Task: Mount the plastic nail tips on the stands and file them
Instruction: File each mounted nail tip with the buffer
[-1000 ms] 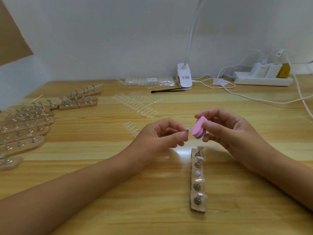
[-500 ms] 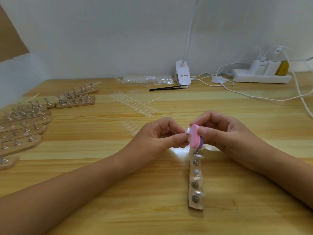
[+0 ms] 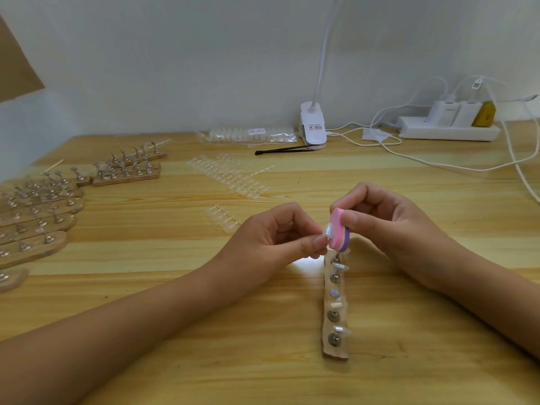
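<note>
My left hand [image 3: 273,239] pinches a small clear nail tip [image 3: 327,230] between thumb and forefinger. My right hand [image 3: 388,226] grips a pink and purple file block [image 3: 425,231] whose pink face touches the tip. Just below both hands a wooden stand strip [image 3: 335,350] lies lengthwise on the table, carrying metal holders, some with clear tips on them. The strip's far end is hidden under the file block.
Several more wooden stand strips [image 3: 41,211] lie at the left. Rows of loose clear tips [image 3: 230,176] and a short piece [image 3: 223,216] lie mid-table. A tip bag [image 3: 251,135], black tweezers [image 3: 285,149], lamp clamp [image 3: 313,128], power strip [image 3: 450,131] and cables [image 3: 438,165] sit at the back.
My hands closed together: the file block, apart from the tip a second ago, now rests against it. The view has also shifted slightly.
</note>
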`<state>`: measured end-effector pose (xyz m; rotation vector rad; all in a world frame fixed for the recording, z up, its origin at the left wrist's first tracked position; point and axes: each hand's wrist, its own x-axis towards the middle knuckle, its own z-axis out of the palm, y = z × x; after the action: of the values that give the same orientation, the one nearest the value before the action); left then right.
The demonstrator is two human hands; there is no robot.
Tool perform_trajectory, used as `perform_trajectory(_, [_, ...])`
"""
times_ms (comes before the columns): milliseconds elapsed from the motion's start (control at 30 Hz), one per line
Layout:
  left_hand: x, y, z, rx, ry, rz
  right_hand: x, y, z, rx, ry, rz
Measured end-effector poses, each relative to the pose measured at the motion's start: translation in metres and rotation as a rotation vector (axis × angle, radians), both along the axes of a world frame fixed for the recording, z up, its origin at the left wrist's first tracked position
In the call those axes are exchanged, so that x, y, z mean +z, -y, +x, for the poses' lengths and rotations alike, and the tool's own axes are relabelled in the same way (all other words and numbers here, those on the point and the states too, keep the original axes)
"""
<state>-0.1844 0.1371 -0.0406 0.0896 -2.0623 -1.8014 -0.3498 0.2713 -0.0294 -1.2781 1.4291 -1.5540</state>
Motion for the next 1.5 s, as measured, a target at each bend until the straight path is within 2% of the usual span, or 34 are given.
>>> perform_trajectory(167, [-0.0001,-0.0006,-0.0002,0.004,-0.004,0.010,-0.0003,0.0003,-0.0024,-0.041,0.025,-0.009])
perform_trajectory(267, [-0.0006,0.0000,0.0001,0.008,-0.003,-0.008,0.0007,-0.0020,0.0004,0.081,0.008,-0.003])
perform_trajectory(433, [-0.0008,0.0011,-0.0005,0.021,0.020,-0.064,0.0009,0.0001,-0.0025,-0.034,0.001,-0.010])
perform_trajectory(567, [-0.0008,0.0005,0.0000,0.030,0.026,-0.075,0.0025,-0.0024,-0.0013,0.084,-0.044,0.004])
perform_trajectory(767, [0.0000,0.0012,0.0019,0.046,0.032,-0.102,0.0020,-0.0009,-0.0015,0.010,-0.033,-0.013])
perform_trajectory(967, [-0.0024,-0.0003,0.0001,0.050,0.022,-0.146,0.0016,-0.0011,-0.0039,0.059,-0.040,0.012])
perform_trajectory(1233, [-0.0051,0.0024,-0.0007,0.016,0.007,-0.138,0.0004,-0.0004,-0.0052,0.044,-0.004,0.001])
perform_trajectory(1367, [-0.0051,0.0017,0.0000,0.011,0.017,-0.150,0.0033,-0.0018,-0.0030,0.109,-0.024,0.027])
perform_trajectory(1500, [-0.0043,0.0019,-0.0013,0.030,0.019,-0.127,0.0041,-0.0022,-0.0036,0.065,-0.027,0.019])
